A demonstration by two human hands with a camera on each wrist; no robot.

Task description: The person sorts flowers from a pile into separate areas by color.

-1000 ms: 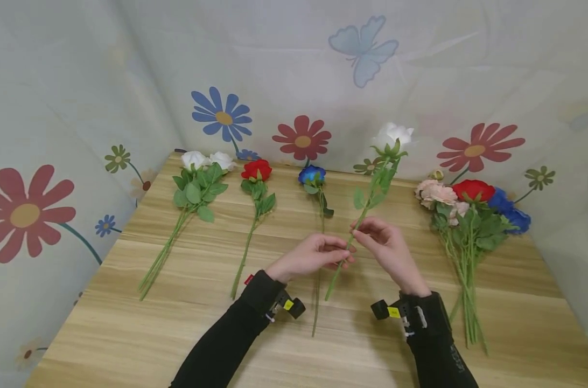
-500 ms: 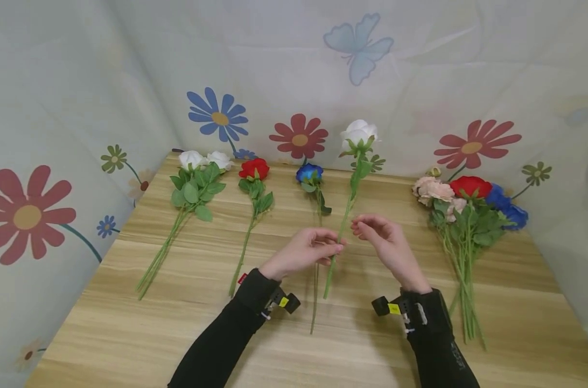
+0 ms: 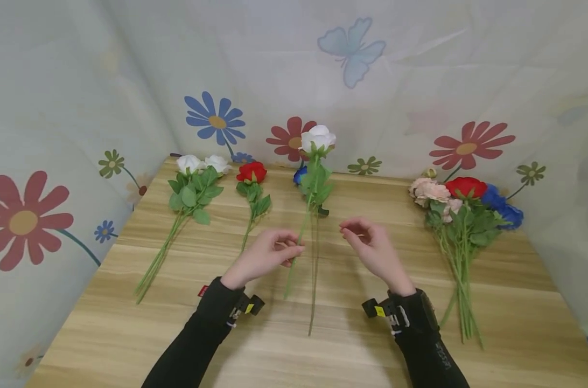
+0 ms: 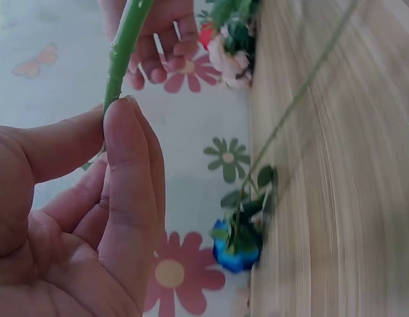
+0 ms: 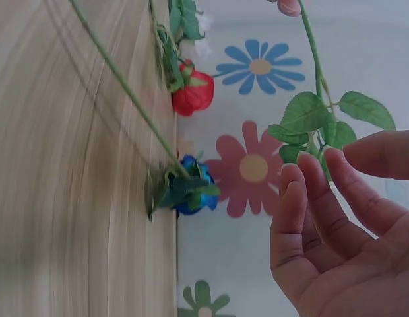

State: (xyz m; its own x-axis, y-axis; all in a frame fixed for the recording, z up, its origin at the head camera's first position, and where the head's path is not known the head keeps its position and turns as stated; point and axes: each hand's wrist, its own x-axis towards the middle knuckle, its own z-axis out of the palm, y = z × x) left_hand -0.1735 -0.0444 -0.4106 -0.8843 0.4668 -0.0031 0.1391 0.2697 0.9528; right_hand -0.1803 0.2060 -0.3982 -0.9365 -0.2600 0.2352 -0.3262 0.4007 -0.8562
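A white rose [image 3: 318, 139] on a green stem stands raised above the table, tilted slightly right at its bloom. My left hand [image 3: 267, 253] pinches its lower stem [image 4: 127, 46] between thumb and fingers. Behind it on the table lies a blue rose [image 5: 194, 188], its bloom partly covered by the white rose's leaves in the head view. To the right, my right hand [image 3: 373, 250] hovers over the table, fingers loosely bent and holding nothing. In the right wrist view its fingertips [image 5: 293, 181] overlap the white rose's leaves, but the head view shows them apart.
Two white roses [image 3: 202, 164] lie at the left of the wooden table [image 3: 371, 350], with a red rose [image 3: 251, 172] beside them. A mixed bunch of pink, red and blue flowers [image 3: 463, 215] lies at the right. A flower-printed cloth [image 3: 274, 54] hangs behind.
My right hand has let go of the white rose's stem. My left hand has carried the rose leftward, from right of the blue rose to in front of it. The bloom has swung more upright.
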